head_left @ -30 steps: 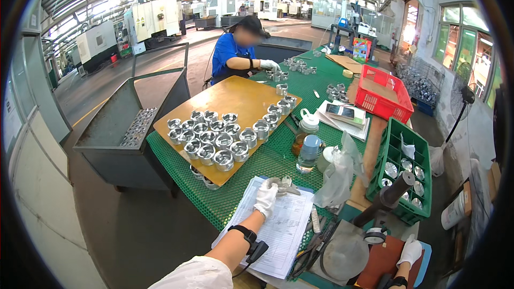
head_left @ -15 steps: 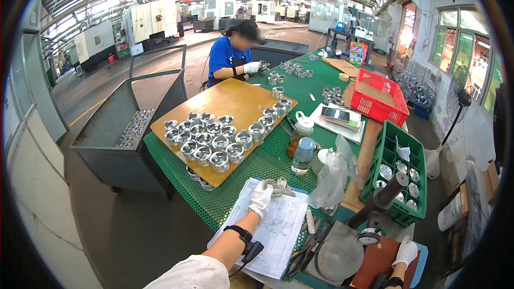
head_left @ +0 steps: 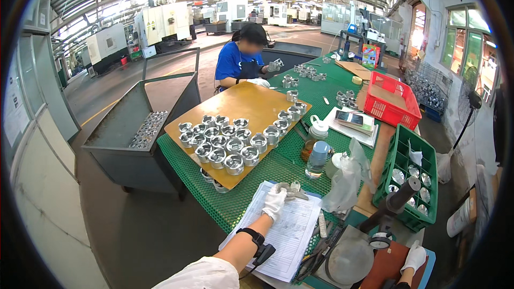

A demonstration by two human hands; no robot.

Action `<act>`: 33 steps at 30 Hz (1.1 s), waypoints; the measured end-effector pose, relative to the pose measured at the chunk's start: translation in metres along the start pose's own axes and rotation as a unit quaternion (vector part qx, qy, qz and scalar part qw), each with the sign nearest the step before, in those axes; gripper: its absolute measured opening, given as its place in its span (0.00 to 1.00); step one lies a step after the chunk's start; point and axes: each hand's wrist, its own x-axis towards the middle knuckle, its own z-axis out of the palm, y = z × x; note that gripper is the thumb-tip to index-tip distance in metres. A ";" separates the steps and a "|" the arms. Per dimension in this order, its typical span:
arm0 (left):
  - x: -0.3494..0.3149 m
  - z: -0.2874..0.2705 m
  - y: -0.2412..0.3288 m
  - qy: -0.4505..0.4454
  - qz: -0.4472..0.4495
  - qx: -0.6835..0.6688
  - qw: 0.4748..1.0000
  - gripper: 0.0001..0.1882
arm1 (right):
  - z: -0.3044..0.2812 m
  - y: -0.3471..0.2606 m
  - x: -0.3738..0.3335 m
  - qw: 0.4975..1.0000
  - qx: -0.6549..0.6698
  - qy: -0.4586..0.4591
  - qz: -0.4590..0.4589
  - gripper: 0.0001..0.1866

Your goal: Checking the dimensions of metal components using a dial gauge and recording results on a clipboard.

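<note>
1. fingers of the gloved left hand [head_left: 275, 202] are curled round one end of a grey metal tool [head_left: 296, 195], which sits over printed sheets [head_left: 289, 241] on the green-topped counter [head_left: 227, 203].
2. the gloved right hand [head_left: 415, 257] rests on a red-brown board [head_left: 386, 265], near a round metal plate [head_left: 349, 257]; from where i stand i can't tell whether its fingers are spread or pressed together.
3. beyond the sheets, silvery cylindrical parts [head_left: 234, 166] stand gathered on a tan board [head_left: 235, 101].
4. at the counter's far side, a person in blue [head_left: 229, 63] holds up a metal piece [head_left: 276, 65].
</note>
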 end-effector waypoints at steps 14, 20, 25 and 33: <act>0.002 -0.002 -0.004 -0.010 0.017 0.015 1.000 0.12 | -0.005 -0.002 -0.001 1.000 -0.007 -0.001 0.002 0.29; -0.004 0.001 0.003 -0.009 0.011 0.017 1.000 0.12 | -0.006 -0.004 -0.003 1.000 0.007 0.007 0.010 0.29; -0.003 0.002 0.002 -0.009 0.006 0.011 1.000 0.12 | -0.007 -0.003 -0.004 1.000 -0.005 0.003 -0.001 0.29; 0.000 0.000 0.000 -0.007 0.005 0.003 1.000 0.12 | 0.000 0.001 0.001 1.000 0.011 0.011 -0.006 0.28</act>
